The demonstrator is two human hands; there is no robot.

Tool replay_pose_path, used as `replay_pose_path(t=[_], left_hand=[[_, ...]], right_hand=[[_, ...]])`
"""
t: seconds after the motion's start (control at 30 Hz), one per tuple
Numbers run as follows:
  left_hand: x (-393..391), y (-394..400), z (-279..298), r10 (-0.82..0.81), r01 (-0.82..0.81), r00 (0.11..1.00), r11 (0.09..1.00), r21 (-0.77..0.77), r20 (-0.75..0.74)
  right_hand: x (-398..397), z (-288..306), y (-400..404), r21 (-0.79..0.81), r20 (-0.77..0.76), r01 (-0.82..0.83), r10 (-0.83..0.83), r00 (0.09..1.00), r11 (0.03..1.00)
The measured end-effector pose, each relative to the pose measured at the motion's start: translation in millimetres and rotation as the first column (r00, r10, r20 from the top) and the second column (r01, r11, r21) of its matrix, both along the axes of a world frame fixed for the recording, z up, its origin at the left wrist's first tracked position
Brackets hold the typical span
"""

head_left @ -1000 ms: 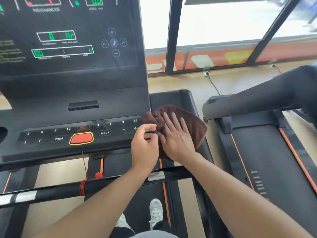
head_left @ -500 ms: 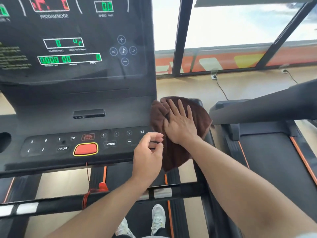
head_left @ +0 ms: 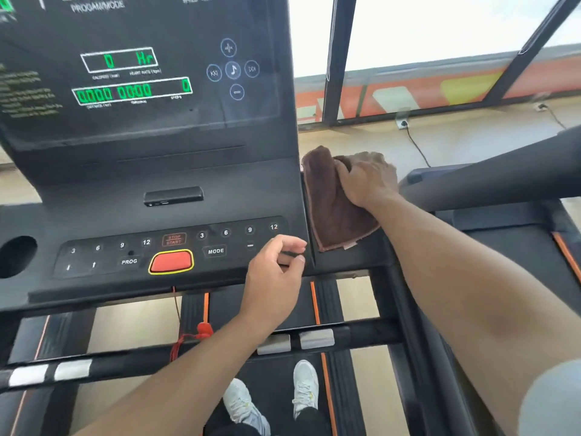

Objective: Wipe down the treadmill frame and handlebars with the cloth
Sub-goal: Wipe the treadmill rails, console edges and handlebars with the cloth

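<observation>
Right hand (head_left: 366,179) grips a brown terry cloth (head_left: 333,209) on the black treadmill frame (head_left: 345,259).
Left hand (head_left: 276,275), beside it, hangs loosely curled, holding nothing.

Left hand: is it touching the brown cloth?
Apart. The head view shows the left hand at the console edge, with black panel visible between its fingers and the brown cloth under the right hand.

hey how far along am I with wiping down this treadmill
Nothing visibly marks any part as finished. In hand: your right hand grips the brown cloth on the frame section right of the console, while your left hand rests at the console's edge holding nothing. Left: the front handlebar with its silver grips looks untouched.
</observation>
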State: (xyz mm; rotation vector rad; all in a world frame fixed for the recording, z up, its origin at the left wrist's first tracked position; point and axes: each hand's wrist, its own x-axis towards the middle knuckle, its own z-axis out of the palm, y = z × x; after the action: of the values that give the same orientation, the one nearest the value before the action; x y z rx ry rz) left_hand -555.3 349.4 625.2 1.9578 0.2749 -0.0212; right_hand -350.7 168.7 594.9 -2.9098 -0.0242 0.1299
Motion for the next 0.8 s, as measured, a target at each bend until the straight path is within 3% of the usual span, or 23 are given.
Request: replay_pose_path(t=[0.1, 0.27, 0.37, 0.5, 0.63, 0.8], left_hand=[[-7.2, 2.2, -0.5, -0.011, 0.010, 1.000, 0.999, -0.032, -0.025], [-15.8, -7.0, 0.5, -0.055, 0.047, 0.996, 0.992, -0.117, -0.072], [-18.8, -13.3, 0.9, -0.082, 0.066, 0.992, 0.983, -0.170, -0.091], [-18.1, -17.3, 0.1, -0.054, 0.042, 0.997, 0.979, -0.200, -0.053], [-7.8, -15.8, 5.4, 0.025, -0.022, 1.000, 0.977, -0.213, 0.009], [5.3, -9.4, 4.9, 0.096, -0.085, 0.994, 0.980, -0.178, 0.054]], right_hand=[[-24.5, -3.5, -17.9, 0.132, -0.062, 0.111, -0.104, 0.993, 0.985], [-90.5, -5.2, -33.5, 0.123, -0.131, 0.268, -0.252, 0.959, 0.956], [-133.2, -8.3, -31.4, -0.017, -0.078, 0.187, -0.187, 0.979, 0.982], [-170.3, -15.7, -17.2, -0.151, -0.011, -0.026, 0.025, 1.000, 0.988], [-169.7, -26.1, 14.0, -0.107, 0.030, -0.234, 0.238, 0.971, 0.966], [-134.5, -23.8, 19.6, -0.080, 0.048, -0.298, 0.302, 0.952, 0.951]])
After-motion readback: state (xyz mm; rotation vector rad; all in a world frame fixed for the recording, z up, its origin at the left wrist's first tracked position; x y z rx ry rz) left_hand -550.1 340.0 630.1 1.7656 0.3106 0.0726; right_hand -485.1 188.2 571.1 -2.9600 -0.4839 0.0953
